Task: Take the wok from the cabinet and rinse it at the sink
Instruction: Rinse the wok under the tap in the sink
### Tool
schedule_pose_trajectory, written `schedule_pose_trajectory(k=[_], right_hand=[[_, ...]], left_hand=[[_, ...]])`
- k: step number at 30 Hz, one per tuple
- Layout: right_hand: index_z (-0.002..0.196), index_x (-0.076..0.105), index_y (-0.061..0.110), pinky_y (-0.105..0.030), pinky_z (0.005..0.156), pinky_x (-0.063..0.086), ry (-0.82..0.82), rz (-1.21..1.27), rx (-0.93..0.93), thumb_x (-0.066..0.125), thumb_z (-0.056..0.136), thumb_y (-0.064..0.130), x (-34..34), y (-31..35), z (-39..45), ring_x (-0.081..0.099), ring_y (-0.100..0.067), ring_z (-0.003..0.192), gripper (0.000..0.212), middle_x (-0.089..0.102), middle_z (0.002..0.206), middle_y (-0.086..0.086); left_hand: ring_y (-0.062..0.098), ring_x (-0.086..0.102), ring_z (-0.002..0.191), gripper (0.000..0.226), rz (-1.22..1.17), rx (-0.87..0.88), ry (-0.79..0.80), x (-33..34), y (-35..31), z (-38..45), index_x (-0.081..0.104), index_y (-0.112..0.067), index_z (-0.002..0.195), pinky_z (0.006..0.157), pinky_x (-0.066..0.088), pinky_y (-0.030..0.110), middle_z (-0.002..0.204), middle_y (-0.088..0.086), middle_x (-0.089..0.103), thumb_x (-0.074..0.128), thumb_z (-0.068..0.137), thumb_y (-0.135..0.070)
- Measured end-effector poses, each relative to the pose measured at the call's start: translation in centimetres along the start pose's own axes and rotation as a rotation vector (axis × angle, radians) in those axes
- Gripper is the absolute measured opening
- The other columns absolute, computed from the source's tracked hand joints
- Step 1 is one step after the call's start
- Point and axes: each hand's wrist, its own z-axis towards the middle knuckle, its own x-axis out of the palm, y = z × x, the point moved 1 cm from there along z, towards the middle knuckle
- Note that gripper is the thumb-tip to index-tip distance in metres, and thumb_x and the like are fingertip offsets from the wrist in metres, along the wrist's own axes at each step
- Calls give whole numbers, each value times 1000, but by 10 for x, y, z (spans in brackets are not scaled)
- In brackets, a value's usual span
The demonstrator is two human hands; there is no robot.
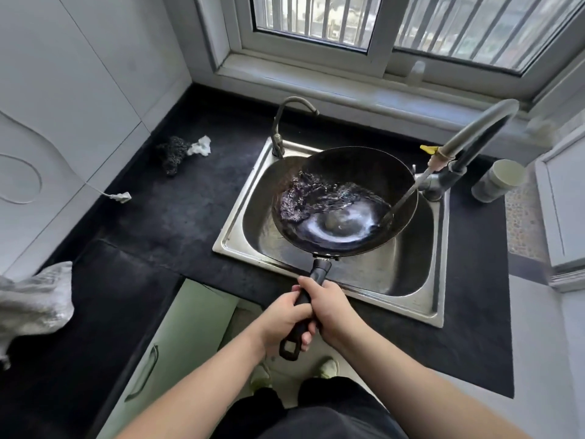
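Head view. I am seeing both hands gripping the black handle (311,296) of the wok (345,201): the left hand (285,315) is wrapping the handle's near part, just above its loop end, and the right hand (332,307) is clasping it directly beyond and beside the left, the two hands touching. The wok is hanging over the steel sink (411,280), ahead of the hands, tilted with its bowl facing the camera. A water stream (408,191) is running from the tall faucet (474,134), which is standing beyond and to the right of the right hand, and is striking the bowl's right side; water is swirling and foaming across the wok's bottom. A second, smaller tap (286,122) is rising at the sink's far left corner. On the dark counter (177,210), beyond and left of the left hand, a dark scouring pad (172,153) is lying against a crumpled white scrap (201,147). A grey cloth (34,302) is lying far left of the left hand. Below the hands, a pale cabinet door (177,343) is standing open.
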Motion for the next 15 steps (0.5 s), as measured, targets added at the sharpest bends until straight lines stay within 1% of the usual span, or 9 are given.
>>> schedule_pose_trajectory(k=[4,7,12,14,15], right_hand=[[87,59,1,-19,30,33,-20,-2,11,58,90,29,-4,-1,-5,37,-20,24,28,56,44,-7],[88,56,1,-19,31,35,-34,-30,3,57,90,30,-5,2,-8,37,-20,25,28,53,41,-8],[87,57,1,-19,34,34,-67,-41,1,56,90,30,-3,7,-9,35,-19,24,28,49,36,-4],[89,59,0,-21,37,36,-68,-30,9,57,90,31,-2,6,-8,37,-20,25,31,47,35,-4],[90,60,-1,-22,37,37,-73,-28,16,57,89,32,-2,5,-8,38,-20,27,33,45,34,-5]], left_hand=[[8,44,29,11,-126,-15,62,5,5,1,51,-7,76,32,39,18,47,4,49,50,86,-5],[8,43,30,4,-173,-32,100,8,6,5,51,-8,74,33,38,16,46,2,48,51,78,-10],[7,41,28,9,-267,-76,157,6,1,5,46,-9,69,32,34,14,43,0,47,53,71,-14],[6,39,28,8,-297,-108,176,4,-2,3,47,-9,66,33,32,12,42,0,47,51,70,-14],[6,39,28,12,-301,-127,174,3,-3,3,50,-9,60,33,31,12,41,-1,46,49,71,-15]])
